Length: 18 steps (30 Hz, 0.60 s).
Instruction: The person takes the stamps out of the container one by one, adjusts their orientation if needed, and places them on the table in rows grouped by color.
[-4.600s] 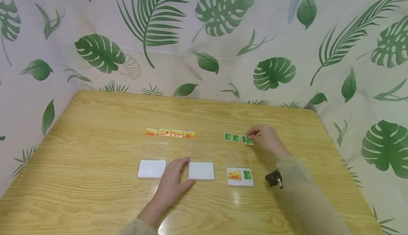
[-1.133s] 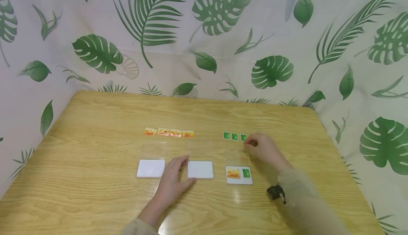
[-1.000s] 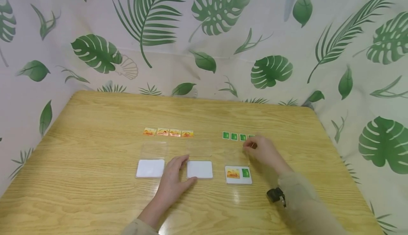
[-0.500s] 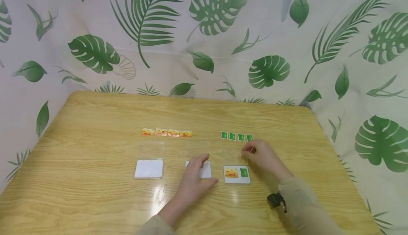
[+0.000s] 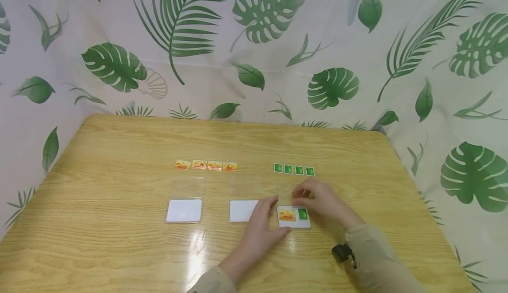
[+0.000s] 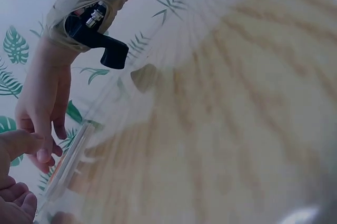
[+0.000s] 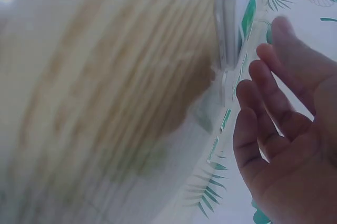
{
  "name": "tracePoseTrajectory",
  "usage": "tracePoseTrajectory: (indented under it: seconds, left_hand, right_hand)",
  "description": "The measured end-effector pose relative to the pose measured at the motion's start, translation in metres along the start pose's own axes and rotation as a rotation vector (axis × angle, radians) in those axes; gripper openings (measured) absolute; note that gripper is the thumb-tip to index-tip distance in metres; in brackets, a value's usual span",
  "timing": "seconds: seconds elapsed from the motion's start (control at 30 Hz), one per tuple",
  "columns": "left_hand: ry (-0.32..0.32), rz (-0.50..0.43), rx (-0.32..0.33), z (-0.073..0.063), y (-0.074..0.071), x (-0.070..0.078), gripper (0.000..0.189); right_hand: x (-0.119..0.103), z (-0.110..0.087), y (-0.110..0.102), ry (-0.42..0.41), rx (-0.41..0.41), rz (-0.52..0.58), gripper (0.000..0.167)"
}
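Observation:
In the head view my left hand (image 5: 259,231) lies at the left side of the right-hand small clear case (image 5: 295,224), fingers spread about its left edge. That case has a white insert with an orange picture stamp (image 5: 287,215) and a green stamp (image 5: 303,214) on it. My right hand (image 5: 323,201) is over the case's back edge, by its clear lid, fingers loosely bent. The right wrist view shows nothing in the right hand (image 7: 295,113); the case (image 7: 237,24) stands beside its fingertips. The left wrist view catches only part of the left hand (image 6: 16,182).
Two more cases with blank white inserts, the left one (image 5: 184,211) and the middle one (image 5: 241,211), lie flat with clear lids folded back. Behind them are a row of orange stamps (image 5: 214,165) and a row of green stamps (image 5: 299,170). A leaf-print cloth (image 5: 198,94) backs the table.
The right hand has left the green stamps, now evenly spaced in a row, and come down to the right-hand case. The left hand has moved right from between the left and middle cases.

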State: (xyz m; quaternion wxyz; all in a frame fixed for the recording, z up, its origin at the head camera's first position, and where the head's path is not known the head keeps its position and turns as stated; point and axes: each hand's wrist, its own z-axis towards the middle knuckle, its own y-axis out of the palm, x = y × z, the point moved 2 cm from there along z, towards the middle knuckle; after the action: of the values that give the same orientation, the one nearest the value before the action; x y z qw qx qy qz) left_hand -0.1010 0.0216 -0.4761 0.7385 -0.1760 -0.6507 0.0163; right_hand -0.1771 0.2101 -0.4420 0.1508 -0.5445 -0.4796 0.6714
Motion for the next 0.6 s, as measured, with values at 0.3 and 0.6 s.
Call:
tracePoseTrajectory:
  seconds: [0.3,0.6]
  left_hand:
    - [0.038,0.059,0.012,0.000,0.008,0.000,0.075]
    - [0.029,0.066,-0.009,0.000,0.012,-0.001,0.073]
  right_hand:
    - [-0.004,-0.002,0.004,-0.036,-0.060,-0.011,0.025]
    - [-0.005,-0.001,0.007,-0.084,-0.085,-0.042,0.032]
